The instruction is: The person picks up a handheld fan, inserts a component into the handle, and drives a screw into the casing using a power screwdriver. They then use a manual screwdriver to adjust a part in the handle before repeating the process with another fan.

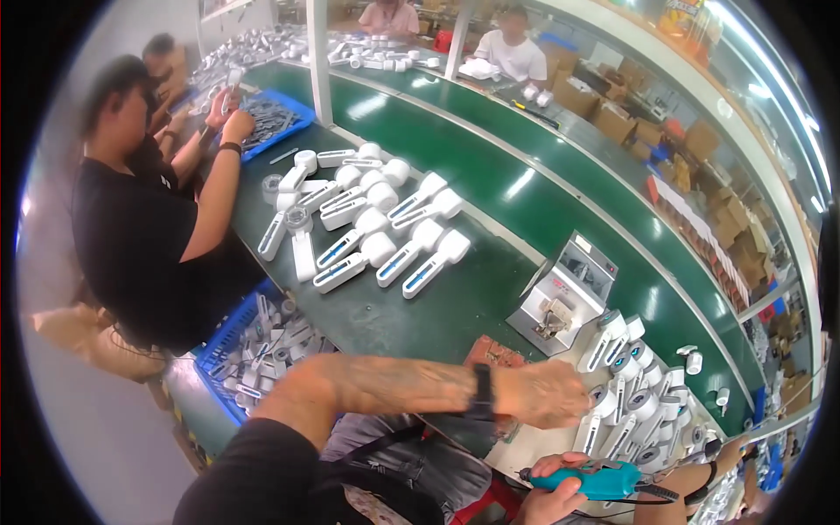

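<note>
My left hand, with a black band on its wrist, reaches over the near edge of a dense group of white round-headed handles. Its fingers curl downward, and what they hold, if anything, is hidden. Low in the picture, my right hand is wrapped round a teal electric screwdriver. The tool lies nearly level, its dark tip to the left and a black cord leaving its right end. Several of the white handles next to my left hand show dark or blue-green insides.
A metal box-like machine stands beyond my left hand, near a reddish pad. More white handles lie on the green table. A blue crate holds parts. At left, a co-worker works by a blue tray.
</note>
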Action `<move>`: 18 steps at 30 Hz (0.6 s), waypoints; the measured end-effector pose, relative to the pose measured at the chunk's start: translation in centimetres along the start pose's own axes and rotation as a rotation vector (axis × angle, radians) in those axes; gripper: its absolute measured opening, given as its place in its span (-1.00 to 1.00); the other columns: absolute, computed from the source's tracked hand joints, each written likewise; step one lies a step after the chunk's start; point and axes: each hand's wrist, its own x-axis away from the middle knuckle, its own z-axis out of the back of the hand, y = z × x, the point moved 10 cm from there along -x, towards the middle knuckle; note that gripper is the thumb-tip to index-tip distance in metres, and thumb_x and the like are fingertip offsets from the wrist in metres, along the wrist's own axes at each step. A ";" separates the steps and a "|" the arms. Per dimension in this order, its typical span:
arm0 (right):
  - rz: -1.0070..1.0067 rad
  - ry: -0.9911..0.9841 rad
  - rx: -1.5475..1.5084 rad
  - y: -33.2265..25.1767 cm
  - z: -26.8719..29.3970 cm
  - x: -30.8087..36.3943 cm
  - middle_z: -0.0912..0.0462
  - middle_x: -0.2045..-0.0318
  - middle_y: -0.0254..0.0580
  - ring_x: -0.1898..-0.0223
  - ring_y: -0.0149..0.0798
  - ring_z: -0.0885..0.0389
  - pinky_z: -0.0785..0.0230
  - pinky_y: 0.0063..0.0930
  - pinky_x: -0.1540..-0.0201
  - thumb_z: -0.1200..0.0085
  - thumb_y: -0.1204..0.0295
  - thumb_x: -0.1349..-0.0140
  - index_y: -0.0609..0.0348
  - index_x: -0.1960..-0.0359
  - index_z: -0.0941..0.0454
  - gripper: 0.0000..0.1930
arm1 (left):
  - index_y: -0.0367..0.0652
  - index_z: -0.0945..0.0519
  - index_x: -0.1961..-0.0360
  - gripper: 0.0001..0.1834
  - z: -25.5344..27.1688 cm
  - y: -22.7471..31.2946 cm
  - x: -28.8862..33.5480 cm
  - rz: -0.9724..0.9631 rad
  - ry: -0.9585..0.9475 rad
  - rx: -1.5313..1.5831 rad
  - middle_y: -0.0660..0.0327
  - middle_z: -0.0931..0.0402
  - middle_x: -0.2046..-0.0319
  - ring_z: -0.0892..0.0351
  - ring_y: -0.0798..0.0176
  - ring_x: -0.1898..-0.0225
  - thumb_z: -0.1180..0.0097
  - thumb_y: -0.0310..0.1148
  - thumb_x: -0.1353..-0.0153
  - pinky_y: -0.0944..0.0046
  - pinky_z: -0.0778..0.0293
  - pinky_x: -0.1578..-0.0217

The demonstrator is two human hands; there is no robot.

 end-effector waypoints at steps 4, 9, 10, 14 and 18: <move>-0.084 -0.025 -0.154 0.4 1.7 0.8 -0.43 0.42 -0.05 0.40 -0.16 -0.39 -0.30 -0.34 0.38 -0.05 -0.10 -0.27 0.38 -0.01 -0.35 -0.33 | -0.23 -0.56 0.15 -0.60 -8.5 2.2 -4.3 -0.046 0.121 0.218 0.12 -0.58 0.45 -0.63 -0.02 0.27 -0.19 -0.09 -0.21 0.03 -0.49 0.25; -0.006 0.023 -0.127 -2.7 1.6 1.3 -0.39 0.50 -0.11 0.49 -0.21 -0.37 -0.28 -0.36 0.46 -0.12 -0.15 -0.26 0.37 0.07 -0.37 -0.32 | -0.20 -0.51 0.31 -0.62 -13.1 2.8 -5.7 -0.025 0.192 0.270 0.13 -0.56 0.43 -0.61 -0.02 0.27 -0.20 -0.06 -0.17 0.06 -0.45 0.17; 0.019 0.023 -0.090 -3.1 1.6 1.5 -0.38 0.52 -0.13 0.51 -0.22 -0.36 -0.28 -0.36 0.47 -0.13 -0.16 -0.26 0.38 0.07 -0.37 -0.30 | -0.18 -0.50 0.33 -0.61 -12.6 2.9 -5.3 -0.039 0.307 0.200 0.16 -0.55 0.43 -0.60 -0.01 0.28 -0.21 -0.04 -0.17 0.06 -0.44 0.17; -0.023 0.005 -0.125 -2.7 1.7 1.1 -0.40 0.53 -0.13 0.51 -0.24 -0.38 -0.29 -0.38 0.46 -0.15 -0.19 -0.26 0.41 0.09 -0.37 -0.27 | -0.09 -0.49 0.35 -0.67 -13.0 3.2 -5.7 -0.052 0.478 0.163 0.24 -0.51 0.46 -0.57 0.05 0.30 -0.24 -0.06 -0.17 0.08 -0.43 0.17; -0.010 -0.032 -0.106 -3.0 1.4 0.2 -0.42 0.52 -0.11 0.50 -0.23 -0.41 -0.33 -0.39 0.44 -0.16 -0.11 -0.31 0.43 0.12 -0.37 -0.33 | -0.02 -0.50 0.36 -0.81 -14.9 2.1 -6.7 -0.021 0.514 0.097 0.27 -0.46 0.45 -0.55 0.13 0.30 -0.15 -0.17 -0.26 0.12 -0.40 0.14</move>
